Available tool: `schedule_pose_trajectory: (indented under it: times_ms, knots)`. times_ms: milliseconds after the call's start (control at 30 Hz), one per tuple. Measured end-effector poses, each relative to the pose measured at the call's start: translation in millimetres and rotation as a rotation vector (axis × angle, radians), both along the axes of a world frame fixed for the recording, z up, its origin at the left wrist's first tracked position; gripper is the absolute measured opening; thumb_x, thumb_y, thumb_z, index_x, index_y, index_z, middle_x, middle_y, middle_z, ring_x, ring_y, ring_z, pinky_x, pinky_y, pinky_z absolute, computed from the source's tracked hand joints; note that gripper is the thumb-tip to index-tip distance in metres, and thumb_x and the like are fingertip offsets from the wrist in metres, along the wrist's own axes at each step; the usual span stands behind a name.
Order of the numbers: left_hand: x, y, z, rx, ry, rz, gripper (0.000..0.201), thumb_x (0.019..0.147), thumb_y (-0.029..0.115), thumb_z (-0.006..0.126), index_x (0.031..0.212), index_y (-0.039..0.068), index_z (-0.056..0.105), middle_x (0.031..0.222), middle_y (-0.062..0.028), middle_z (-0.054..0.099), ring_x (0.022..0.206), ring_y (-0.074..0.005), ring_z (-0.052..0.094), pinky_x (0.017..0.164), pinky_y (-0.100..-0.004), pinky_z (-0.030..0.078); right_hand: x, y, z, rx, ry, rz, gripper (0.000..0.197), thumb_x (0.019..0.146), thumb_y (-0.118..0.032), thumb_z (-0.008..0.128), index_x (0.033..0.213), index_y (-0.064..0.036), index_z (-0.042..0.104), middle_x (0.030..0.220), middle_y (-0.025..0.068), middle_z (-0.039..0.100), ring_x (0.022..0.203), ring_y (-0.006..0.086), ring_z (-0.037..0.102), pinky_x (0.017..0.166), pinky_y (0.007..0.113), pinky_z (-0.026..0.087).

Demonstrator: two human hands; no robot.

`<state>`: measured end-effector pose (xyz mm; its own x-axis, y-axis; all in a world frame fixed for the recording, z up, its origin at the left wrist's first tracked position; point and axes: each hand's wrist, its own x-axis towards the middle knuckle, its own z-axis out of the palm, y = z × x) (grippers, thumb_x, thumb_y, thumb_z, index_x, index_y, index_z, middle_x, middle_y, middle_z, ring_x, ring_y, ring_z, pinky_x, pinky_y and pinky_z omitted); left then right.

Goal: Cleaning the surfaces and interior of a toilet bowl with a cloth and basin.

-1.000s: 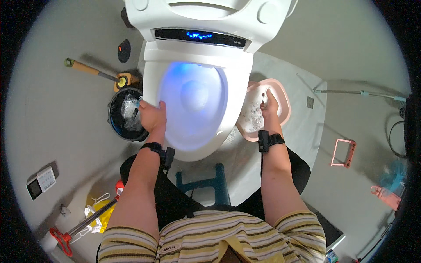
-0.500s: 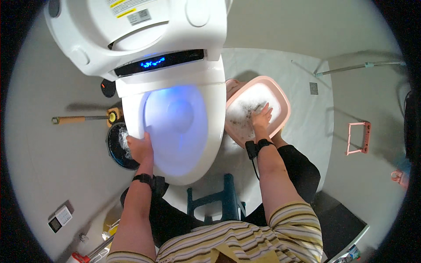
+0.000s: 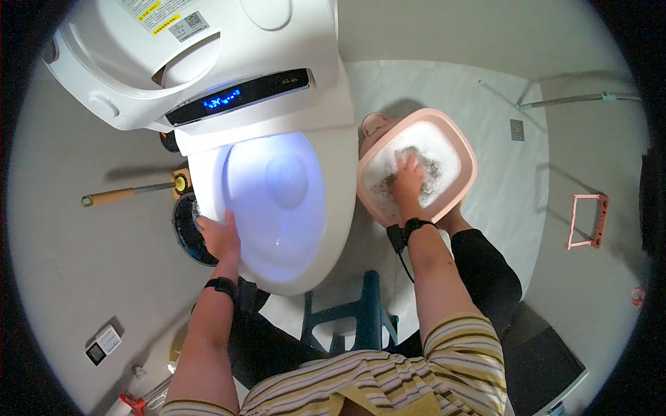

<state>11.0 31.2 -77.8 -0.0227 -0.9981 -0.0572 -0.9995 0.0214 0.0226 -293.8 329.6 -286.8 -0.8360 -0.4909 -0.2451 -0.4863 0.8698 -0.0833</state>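
My left hand grips the left rim of a white toilet bowl, with the thumb on the inner side and the fingers over the outer edge. Its lid and seat are up, and bluish light fills the bowl. To the right, my right hand dips into white foam inside a pink basin. Its fingers are spread, and the tips are partly hidden by suds. I see nothing held in it. Water shows through a gap in the foam around the fingers.
A black bin stands left of the toilet, near a wooden-handled brush. A dark green stool is between my legs. A pink rack hangs on the right wall, and a floor drain lies beyond the basin.
My right hand has shifted slightly left and away from me within the basin, and the foam gap has moved around it. My left hand keeps its place on the rim. The view has shifted slightly.
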Motion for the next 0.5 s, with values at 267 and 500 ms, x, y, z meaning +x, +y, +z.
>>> schedule_pose_trajectory:
  times_ms: [267,500]
  knots:
    - [-14.7,7.8,7.3,0.041,0.014,-0.001,0.066,0.083,0.043,0.073,0.117,-0.001,0.040,0.112,-0.0258,0.060,0.101,-0.0434,0.064,0.083,-0.0496,0.056,-19.3,6.2,-14.8,-0.095,-0.170,-0.133,0.041,0.090,-0.008,0.052,0.130,-0.0093,0.056,0.142,0.0192,0.047,0.120,0.0377,0.057,0.094,0.049,0.050]
    - [-12.5,4.8,7.9,0.041,0.010,0.028,0.065,0.082,0.042,0.074,0.116,-0.001,0.040,0.111,-0.0264,0.061,0.100,-0.0435,0.065,0.083,-0.0506,0.056,-17.7,2.7,-40.2,-0.144,-0.464,-0.461,0.030,0.099,-0.029,0.048,0.105,-0.0045,0.065,0.088,0.0197,0.069,0.088,0.0382,0.070,0.075,0.049,0.055]
